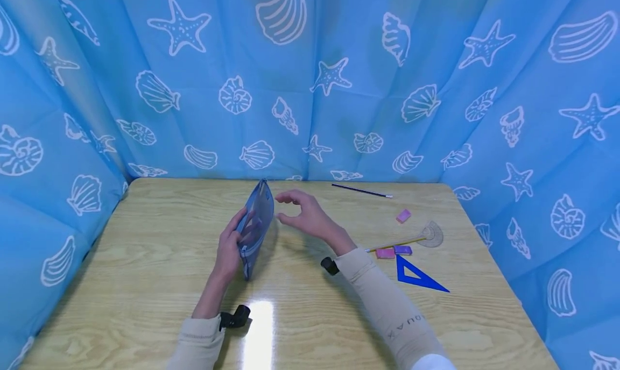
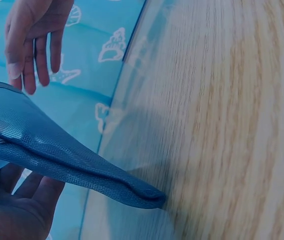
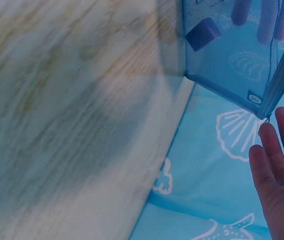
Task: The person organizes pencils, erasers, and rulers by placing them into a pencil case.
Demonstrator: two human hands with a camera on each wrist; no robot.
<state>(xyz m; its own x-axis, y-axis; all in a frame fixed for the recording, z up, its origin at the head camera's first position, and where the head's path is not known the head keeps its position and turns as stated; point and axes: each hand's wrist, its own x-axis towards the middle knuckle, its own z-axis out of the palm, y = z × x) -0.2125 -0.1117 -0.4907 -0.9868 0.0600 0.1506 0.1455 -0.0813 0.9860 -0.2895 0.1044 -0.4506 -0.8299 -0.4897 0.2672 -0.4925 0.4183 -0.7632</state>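
The left hand (image 1: pixel 227 254) grips a flat blue mesh pouch (image 1: pixel 264 211), apparently steadying it; beside it, the right hand (image 1: pixel 309 215), fingers empty, probably must reach its zipper (image 3: pixel 282 80) next.

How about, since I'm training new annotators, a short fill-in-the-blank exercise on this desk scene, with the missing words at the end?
1. The left hand holds the mesh pouch, while the right hand holds ____.
2. The blue set square is shaped like a ____.
3. The pencil whose end overlaps the protractor is coloured ____.
4. Beside the purple eraser lies another eraser, coloured ____.

Missing words: nothing; triangle; yellow; pink.
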